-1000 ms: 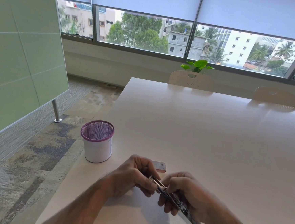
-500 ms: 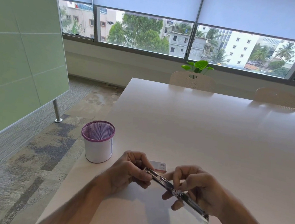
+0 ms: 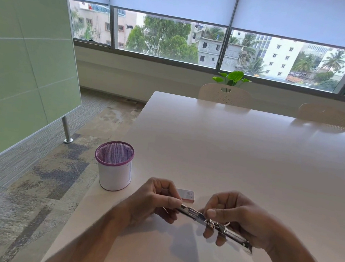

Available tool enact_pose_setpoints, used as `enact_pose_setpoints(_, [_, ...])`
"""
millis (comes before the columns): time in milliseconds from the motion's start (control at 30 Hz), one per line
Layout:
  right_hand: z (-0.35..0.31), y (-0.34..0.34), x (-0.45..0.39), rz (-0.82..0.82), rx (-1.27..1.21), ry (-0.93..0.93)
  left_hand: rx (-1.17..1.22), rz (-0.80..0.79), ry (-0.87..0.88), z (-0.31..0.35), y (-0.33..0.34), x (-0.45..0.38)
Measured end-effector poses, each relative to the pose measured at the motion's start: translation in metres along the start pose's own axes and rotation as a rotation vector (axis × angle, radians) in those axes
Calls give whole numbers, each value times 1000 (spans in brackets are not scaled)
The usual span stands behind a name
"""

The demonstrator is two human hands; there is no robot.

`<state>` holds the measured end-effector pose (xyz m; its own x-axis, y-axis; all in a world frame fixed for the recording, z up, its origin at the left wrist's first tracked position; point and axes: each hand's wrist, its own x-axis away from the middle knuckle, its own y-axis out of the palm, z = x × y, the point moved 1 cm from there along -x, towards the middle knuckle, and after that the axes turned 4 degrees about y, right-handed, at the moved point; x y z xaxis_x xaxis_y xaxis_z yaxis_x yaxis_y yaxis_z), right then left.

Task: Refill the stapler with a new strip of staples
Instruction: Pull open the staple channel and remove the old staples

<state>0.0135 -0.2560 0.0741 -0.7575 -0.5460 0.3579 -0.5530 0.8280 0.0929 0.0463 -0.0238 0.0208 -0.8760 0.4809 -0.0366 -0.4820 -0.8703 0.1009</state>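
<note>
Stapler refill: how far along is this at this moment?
Done: the stapler is off the table, stretched open between the left hand and right hand. In hand: the right thumb sits on its middle mechanism. Left: no staple strip is visible; the small box lies behind the hands, so loading and closing remain.

Head view: worn high, faced forward and down, near the table's [image 3: 237, 156] left front corner.
Far end: windows [image 3: 168, 37].
</note>
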Motion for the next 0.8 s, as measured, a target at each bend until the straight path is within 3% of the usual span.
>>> enact_pose_setpoints(400, [1,14,-2,-37,95,42,-157,-223,-98,7,-1,1])
enact_pose_setpoints(800, [3,17,-4,-64,94,33,-224,-256,-91,8,0,2])
